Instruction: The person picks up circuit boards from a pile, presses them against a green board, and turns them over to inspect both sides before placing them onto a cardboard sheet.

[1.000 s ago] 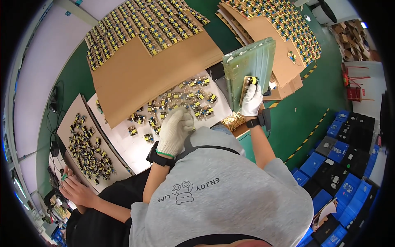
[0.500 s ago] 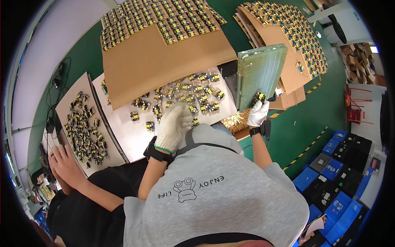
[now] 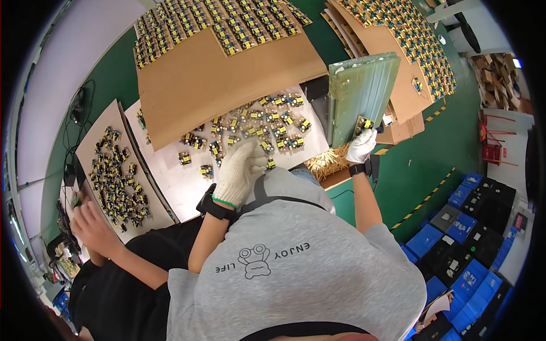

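One knit-gloved left hand curls over scattered, blocky circuit boards, its grip hidden from me; the right hand pinches a single board before an upright green slab, flat brown cardboard beyond the left.

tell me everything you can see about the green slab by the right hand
The green slab is tall and flat-faced, with paler streaks running down its face and a whitish, scuffed-looking top edge; it looks like glass or plastic. It stands roughly upright, to the right of the white tabletop. The gloved right hand holds a small circuit board before its lower face; whether they touch it is unclear.
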Motion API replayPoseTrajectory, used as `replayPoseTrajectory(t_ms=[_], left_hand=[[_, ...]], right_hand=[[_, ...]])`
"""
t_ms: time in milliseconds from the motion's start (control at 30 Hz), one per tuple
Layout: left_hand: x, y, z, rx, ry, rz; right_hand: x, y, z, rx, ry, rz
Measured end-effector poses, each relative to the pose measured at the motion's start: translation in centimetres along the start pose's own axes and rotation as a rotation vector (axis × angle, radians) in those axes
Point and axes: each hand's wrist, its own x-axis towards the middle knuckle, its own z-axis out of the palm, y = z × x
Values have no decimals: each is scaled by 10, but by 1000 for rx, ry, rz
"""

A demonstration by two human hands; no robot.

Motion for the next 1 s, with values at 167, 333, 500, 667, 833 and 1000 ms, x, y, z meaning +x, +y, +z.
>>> replayPoseTrajectory(t_ms=[167, 333, 500, 667, 833, 1000], left_hand=[[2, 1, -4, -15, -18, -14], [-2, 7, 6, 28, 10, -3], [2, 0, -5, 17, 9, 34], [2, 0, -2, -7, -16, 15], [2, -1, -6, 6, -43, 0], [0, -2, -8, -14, -29, 21]], right_hand=[[1, -8, 2, 34, -23, 84], [0, 18, 6, 185, 77, 97], [5, -16, 1, -73, -53, 152], [-31, -14, 14, -53, 65, 266], [-26, 5, 5, 285, 10, 494], [-20, 15, -15, 255, -3, 468]])
